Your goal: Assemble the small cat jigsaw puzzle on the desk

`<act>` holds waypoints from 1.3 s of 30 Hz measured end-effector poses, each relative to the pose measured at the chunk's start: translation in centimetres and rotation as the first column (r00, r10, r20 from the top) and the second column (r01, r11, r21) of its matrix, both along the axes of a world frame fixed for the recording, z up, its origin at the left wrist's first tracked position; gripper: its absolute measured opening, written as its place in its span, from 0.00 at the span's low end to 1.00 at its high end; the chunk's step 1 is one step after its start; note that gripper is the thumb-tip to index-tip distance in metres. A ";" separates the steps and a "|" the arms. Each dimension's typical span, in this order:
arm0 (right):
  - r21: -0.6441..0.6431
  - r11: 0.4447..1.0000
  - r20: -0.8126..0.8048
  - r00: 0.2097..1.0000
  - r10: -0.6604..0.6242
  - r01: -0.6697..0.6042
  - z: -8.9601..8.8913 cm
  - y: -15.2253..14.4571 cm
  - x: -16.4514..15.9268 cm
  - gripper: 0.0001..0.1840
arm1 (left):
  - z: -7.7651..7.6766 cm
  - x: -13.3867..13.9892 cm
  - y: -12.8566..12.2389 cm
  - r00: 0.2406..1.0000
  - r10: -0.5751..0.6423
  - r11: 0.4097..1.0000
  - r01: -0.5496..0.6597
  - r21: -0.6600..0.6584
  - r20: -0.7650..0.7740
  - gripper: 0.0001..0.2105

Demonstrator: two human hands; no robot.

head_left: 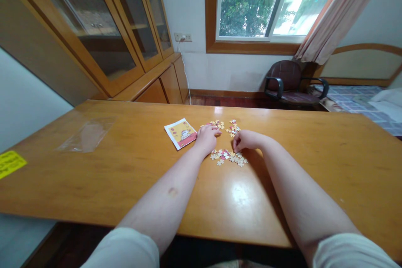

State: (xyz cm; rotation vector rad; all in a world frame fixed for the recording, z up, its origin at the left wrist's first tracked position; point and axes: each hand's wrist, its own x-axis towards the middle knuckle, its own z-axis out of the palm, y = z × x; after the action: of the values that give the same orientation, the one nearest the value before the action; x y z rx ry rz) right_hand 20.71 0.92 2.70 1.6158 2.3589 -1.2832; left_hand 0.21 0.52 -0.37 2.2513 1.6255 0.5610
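Small jigsaw puzzle pieces lie loose on the wooden table (132, 176) in several groups. My left hand (206, 137) rests beside the far-left puzzle pieces (217, 124), palm down with its fingers stretched out to the right. It partly covers that group. My right hand (246, 139) is bent downward with fingertips pinched together at the upper edge of the near puzzle pieces (229, 156). Whatever sits between those fingertips is hidden. Just beyond it is another cluster of puzzle pieces (233, 129). A picture card (180, 133) with a cartoon animal on yellow lies left of my left hand.
A clear plastic bag (89, 134) lies flat on the left of the table, and a yellow label (11, 164) is at the far left edge. Beyond the table stand a glass-door cabinet (138, 65), an office chair (287, 81) and a bed (354, 94).
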 end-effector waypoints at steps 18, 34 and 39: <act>0.224 0.929 -0.097 0.955 -0.279 0.294 -2.2 1.4 0.6 0.08 | -0.2 0.0 0.0 1.000 -0.015 1.000 0.014 0.018 0.022 0.23; 0.506 0.712 0.044 0.810 -0.585 0.487 -1.0 1.7 1.3 0.13 | 0.7 0.6 -1.4 0.954 -0.279 0.960 0.275 -0.047 -0.111 0.20; 0.409 0.830 0.206 0.848 -0.488 0.378 0.0 1.1 0.9 0.11 | 0.5 0.5 -1.4 0.964 -0.245 0.969 0.243 -0.032 -0.100 0.13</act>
State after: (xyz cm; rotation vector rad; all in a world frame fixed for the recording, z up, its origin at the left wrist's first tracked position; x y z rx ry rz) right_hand 21.64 2.04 2.73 2.3745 2.1861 -0.5702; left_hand 0.72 -0.90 0.12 2.4548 1.3604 0.3697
